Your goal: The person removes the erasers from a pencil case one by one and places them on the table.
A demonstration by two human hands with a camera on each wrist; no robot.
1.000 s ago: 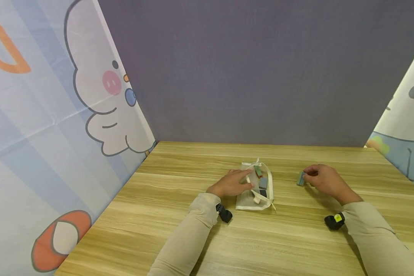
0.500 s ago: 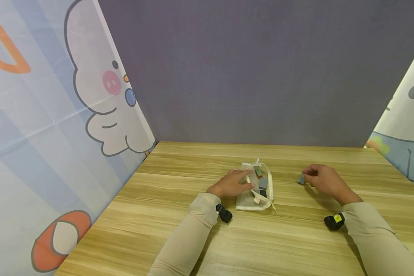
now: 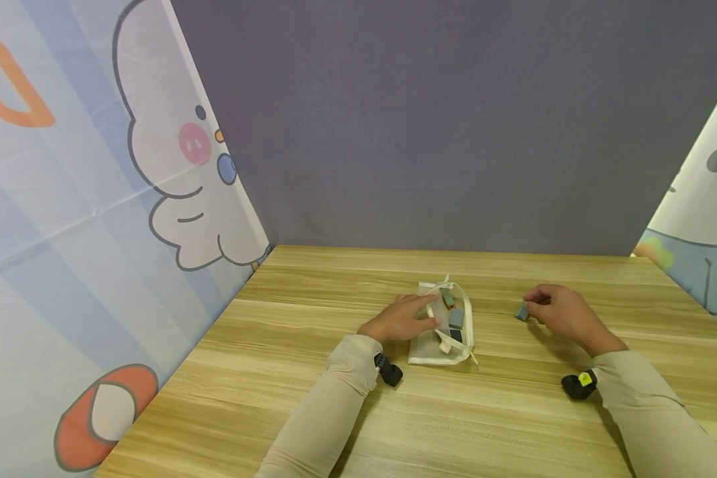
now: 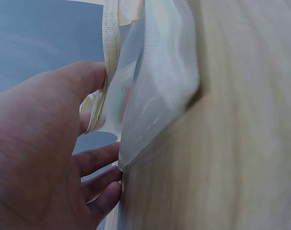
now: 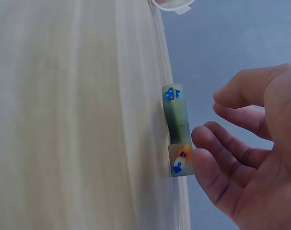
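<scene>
Head: small blocks [image 3: 521,311] seen on desk [image 3: 334,405], just left of right hand [image 3: 560,312], the nearer one; row slanted roughly near to far. Left wrist: pouch [image 4: 160,62] touched by left hand [image 4: 40,139], digits spread. Right wrist: fingers curled beside blocks; pinch cannot be told.

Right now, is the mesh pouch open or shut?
Open: in the head view the mesh pouch gapes, showing a green item and a grey item inside.
</scene>
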